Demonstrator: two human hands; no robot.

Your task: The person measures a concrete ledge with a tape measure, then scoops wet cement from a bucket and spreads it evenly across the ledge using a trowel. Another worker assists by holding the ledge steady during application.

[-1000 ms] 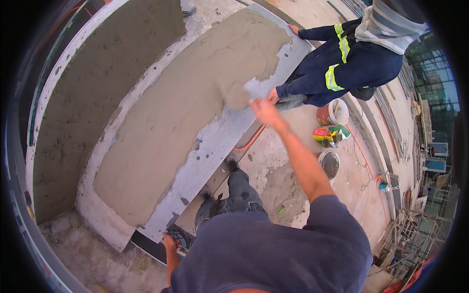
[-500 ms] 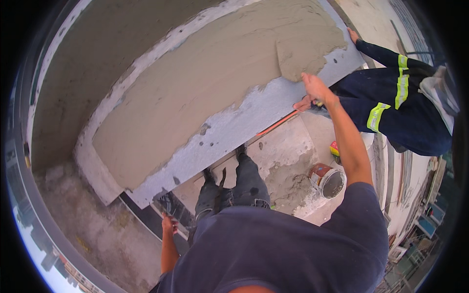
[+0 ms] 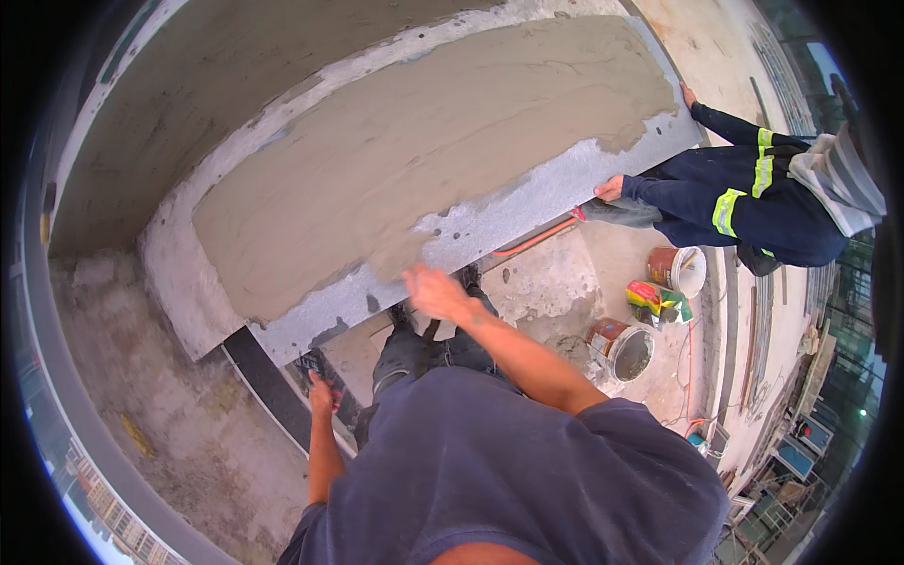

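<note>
A long grey slab (image 3: 556, 184) is mostly coated with wet mortar (image 3: 424, 141), its near strip bare. My right hand (image 3: 438, 294) is closed on a trowel (image 3: 397, 256) at the near edge of the mortar; the blade is smeared grey and blends into the coat, and its handle is hidden in my fist. Low at the slab's near left corner, my left hand (image 3: 322, 395) is closed round a dark flat plate-like tool (image 3: 339, 377), partly hidden by my body.
At the slab's right end a co-worker (image 3: 753, 193) in dark clothes with reflective bands has both hands on its edge. Two buckets (image 3: 621, 350) and a red, yellow and green bag (image 3: 657, 303) stand on the right. An orange hose (image 3: 537, 237) runs beneath the slab.
My right hand has swept the trowel left and nearer along the slab, away from its right end. The co-worker's nearer hand now rests on the slab edge. My left hand stays low.
</note>
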